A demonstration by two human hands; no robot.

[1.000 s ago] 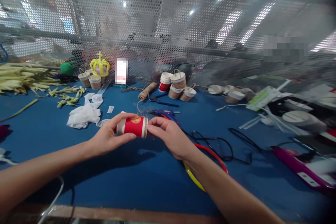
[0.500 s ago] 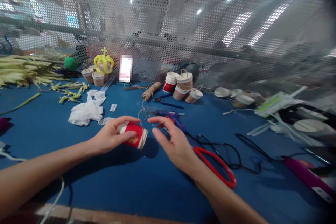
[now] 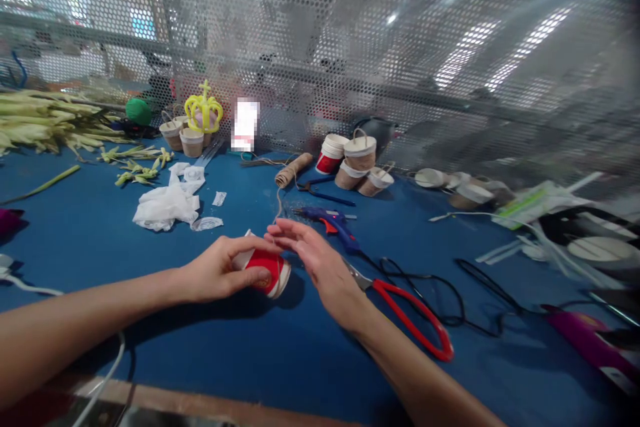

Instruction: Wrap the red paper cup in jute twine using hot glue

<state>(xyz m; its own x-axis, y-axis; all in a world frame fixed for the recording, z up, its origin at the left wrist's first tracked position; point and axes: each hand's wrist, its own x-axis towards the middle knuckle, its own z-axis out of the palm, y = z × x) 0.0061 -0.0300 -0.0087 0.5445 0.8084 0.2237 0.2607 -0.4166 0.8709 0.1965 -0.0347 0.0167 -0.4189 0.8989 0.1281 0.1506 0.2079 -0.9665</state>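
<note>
My left hand (image 3: 220, 273) grips a small red paper cup (image 3: 265, 272) lying on its side, its white rim tilted down toward the blue table (image 3: 280, 360). My right hand (image 3: 320, 265) hovers just right of the cup, fingers stretched out and reaching over its top near a strand of jute twine (image 3: 278, 203). That twine runs back to a spool (image 3: 293, 171) farther up the table. Red-handled scissors (image 3: 410, 320) lie right beside my right wrist. A blue glue gun (image 3: 333, 221) rests just beyond my right hand.
A perforated metal screen (image 3: 350, 47) walls off the back. Twine-wrapped cups (image 3: 357, 167) stand in the middle, more cups and a yellow crown (image 3: 203, 112) at the left with green leaves (image 3: 45, 127), white crumpled plastic (image 3: 165, 203), black cables (image 3: 450, 287) and clutter at the right.
The cup was lowered toward the table and turned rim-down in my left hand. My right hand let go of the rim and now reaches over the cup with fingers extended.
</note>
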